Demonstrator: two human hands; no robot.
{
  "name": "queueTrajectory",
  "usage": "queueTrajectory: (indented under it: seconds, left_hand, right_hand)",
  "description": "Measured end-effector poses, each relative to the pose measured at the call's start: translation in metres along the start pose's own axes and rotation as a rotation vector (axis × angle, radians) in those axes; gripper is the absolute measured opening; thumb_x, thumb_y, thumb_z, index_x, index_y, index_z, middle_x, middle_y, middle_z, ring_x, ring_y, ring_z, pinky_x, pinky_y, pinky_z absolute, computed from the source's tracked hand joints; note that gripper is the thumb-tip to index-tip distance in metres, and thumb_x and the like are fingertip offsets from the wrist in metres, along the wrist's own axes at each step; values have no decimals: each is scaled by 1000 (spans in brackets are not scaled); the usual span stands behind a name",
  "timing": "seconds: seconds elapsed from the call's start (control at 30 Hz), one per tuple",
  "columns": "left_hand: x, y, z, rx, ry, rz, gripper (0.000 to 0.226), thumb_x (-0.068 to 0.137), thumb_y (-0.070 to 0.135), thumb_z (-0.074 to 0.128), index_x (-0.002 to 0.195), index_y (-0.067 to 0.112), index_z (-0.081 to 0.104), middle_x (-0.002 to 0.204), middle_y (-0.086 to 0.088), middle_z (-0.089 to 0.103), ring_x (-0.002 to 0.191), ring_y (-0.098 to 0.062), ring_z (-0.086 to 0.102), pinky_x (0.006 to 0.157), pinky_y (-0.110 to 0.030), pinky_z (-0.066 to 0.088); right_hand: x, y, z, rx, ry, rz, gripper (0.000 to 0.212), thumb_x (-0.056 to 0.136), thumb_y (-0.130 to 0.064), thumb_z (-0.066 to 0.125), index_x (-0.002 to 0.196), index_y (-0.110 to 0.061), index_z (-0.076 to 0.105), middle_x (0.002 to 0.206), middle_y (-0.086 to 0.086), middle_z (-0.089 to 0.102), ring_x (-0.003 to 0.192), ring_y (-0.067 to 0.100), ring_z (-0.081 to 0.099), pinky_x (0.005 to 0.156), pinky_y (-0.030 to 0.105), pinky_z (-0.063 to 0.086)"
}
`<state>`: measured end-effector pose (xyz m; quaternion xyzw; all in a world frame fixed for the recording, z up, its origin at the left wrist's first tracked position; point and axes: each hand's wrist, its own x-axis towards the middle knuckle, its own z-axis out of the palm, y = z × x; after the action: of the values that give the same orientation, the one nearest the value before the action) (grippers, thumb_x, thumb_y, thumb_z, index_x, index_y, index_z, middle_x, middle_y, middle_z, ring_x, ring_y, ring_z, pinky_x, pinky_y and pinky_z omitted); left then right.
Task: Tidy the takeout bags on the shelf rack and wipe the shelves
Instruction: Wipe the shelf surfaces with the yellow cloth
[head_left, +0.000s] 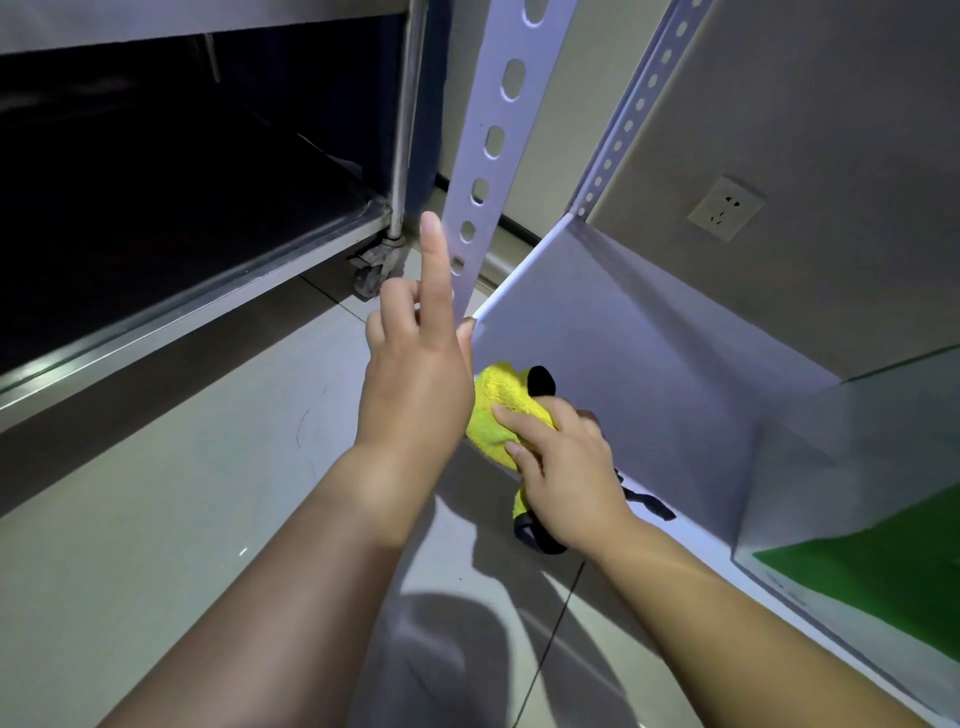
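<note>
My left hand (415, 374) grips the white perforated front upright (493, 135) of the shelf rack just above the shelf corner. Its index finger lies straight up along the post and its thumb sits behind the post's edge. My right hand (566, 467) holds a bunched yellow cloth (498, 410) with black trim and presses it on the front left corner of the white shelf (639, 364). A white takeout bag (831, 457) with a green print stands on the same shelf to the right.
A stainless steel cart (208, 296) on a caster (371, 265) stands left of the rack, its lower bay dark. A rear perforated upright (636, 109) rises at the shelf's back corner. The wall behind has a socket (724, 208). Pale tiled floor (182, 493) lies below.
</note>
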<state>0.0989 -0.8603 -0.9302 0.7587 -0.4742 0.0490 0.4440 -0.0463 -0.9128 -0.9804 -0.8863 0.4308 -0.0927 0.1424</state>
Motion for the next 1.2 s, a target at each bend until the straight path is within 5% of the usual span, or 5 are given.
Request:
queueTrajectory:
  seconds: [0.2, 0.6, 0.8, 1.0, 1.2]
  left_hand:
    - [2, 15, -20, -87, -235, -229, 70, 93, 5, 41, 149, 18, 0, 141, -18, 29, 115, -34, 43, 85, -29, 34]
    - [-42, 94, -170, 20, -612, -477, 42, 93, 15, 48, 134, 20, 43, 124, -10, 50, 102, -33, 56, 85, -38, 45]
    - [-31, 153, -265, -90, -685, -461, 31, 94, 25, 48, 124, 19, 54, 120, -3, 56, 104, -21, 56, 89, -33, 44]
    - [-5, 227, -352, -291, -790, -351, 28, 90, 31, 56, 117, 25, 60, 108, 6, 56, 103, -12, 53, 91, -29, 43]
    - [21, 299, -413, -275, -717, -162, 6, 83, 32, 66, 88, 34, 64, 92, 21, 59, 97, -7, 40, 77, -7, 32]
  right_hand:
    - [-22, 9, -28, 2, -195, 160, 37, 97, -24, 45, 130, -40, 51, 137, -4, 41, 112, 29, 36, 95, 34, 32]
    - [-82, -62, -158, 172, -475, 228, 36, 94, -22, 49, 126, -37, 56, 136, 5, 44, 123, 30, 41, 104, 39, 33]
    - [-136, -126, -258, 389, -386, 126, 33, 87, -16, 61, 117, -31, 63, 113, -9, 52, 109, 10, 48, 89, 14, 31]
    - [-190, -189, -366, 630, -231, 220, 29, 78, -25, 68, 94, -43, 52, 92, -27, 54, 80, 2, 54, 69, 30, 44]
    - [-227, -210, -459, 709, -120, 201, 70, 66, -24, 78, 112, -60, 39, 115, -33, 51, 110, -9, 48, 85, 16, 43]
